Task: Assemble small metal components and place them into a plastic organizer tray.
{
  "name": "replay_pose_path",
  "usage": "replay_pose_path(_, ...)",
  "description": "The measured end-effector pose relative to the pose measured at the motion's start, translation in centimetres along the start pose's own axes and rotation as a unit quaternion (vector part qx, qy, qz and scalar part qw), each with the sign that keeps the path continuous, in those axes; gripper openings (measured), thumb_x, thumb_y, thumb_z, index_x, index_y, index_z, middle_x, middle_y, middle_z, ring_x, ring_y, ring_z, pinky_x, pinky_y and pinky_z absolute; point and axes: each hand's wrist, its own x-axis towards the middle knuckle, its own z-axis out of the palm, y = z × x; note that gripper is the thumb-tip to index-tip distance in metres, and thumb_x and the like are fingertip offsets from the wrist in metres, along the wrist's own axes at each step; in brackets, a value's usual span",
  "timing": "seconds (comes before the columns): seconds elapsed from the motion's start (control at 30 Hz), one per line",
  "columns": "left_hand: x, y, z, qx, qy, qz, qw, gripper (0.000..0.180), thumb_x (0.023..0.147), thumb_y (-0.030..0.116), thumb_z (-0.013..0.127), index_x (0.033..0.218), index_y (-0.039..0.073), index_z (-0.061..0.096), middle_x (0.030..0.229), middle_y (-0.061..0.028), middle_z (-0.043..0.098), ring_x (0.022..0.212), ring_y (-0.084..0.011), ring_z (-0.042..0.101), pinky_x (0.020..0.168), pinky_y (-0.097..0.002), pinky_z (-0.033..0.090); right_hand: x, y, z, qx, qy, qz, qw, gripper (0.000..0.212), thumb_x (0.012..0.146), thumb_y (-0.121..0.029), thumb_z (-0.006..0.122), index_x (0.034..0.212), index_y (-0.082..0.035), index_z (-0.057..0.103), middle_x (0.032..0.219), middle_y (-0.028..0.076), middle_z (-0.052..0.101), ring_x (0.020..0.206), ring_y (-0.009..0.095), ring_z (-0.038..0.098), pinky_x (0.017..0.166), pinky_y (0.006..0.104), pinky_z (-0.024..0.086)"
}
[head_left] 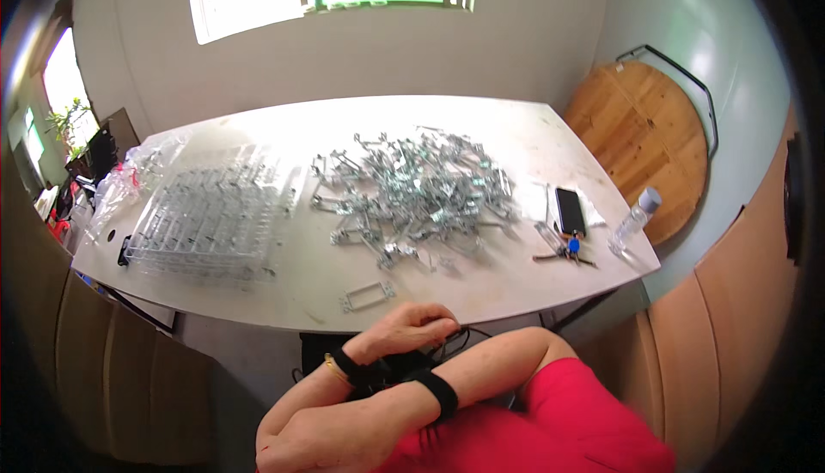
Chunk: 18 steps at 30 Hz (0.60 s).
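Hands: 2. Left hand [408, 329] has fingers curled narrow by a black cable [468, 329] — can't tell if it's gripped. Right hand [331, 434] low in view, can't tell its state. 1 loose metal frame [345, 303] on the counter [516, 121], near edge, just beyond left hand. Behind it 1 heap of metal parts [421, 189], too tangled to count. Right side — 1 phone [569, 210], 1 bottle [634, 221].
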Motion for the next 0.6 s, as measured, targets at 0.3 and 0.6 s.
replay_pose_path(0.3, 1.7, 0.7, 3.9, -0.175, -0.096, 0.009, 0.980, 0.033, 0.113, 0.032, 0.059, 0.128, 0.003, 0.068, 0.118, -0.0006, 0.072, 0.113, -0.0073, 0.062, 0.100, -0.0283, 0.051, 3.8, -1.8, -0.3, 0.091, 0.004, -0.070, 0.993, 0.018, 0.109, -0.016, 0.060, 0.104, 0.000, 0.064, 0.091, 0.018, 0.073, 0.085, 0.034, 0.072, 0.074, 0.0403, 0.057)
replay_pose_path(0.6, -0.5, 2.8, 3.7, -0.239, -0.060, 0.016, 0.969, 0.031, 0.113, 0.035, 0.060, 0.122, 0.005, 0.066, 0.110, 0.0044, 0.069, 0.103, -0.0034, 0.061, 0.089, -0.0246, 0.052, 4.0, -0.6, 0.0, 0.089, -0.005, -0.059, 0.994, 0.018, 0.110, -0.017, 0.060, 0.105, 0.000, 0.064, 0.092, 0.018, 0.073, 0.085, 0.034, 0.072, 0.073, 0.0404, 0.057)
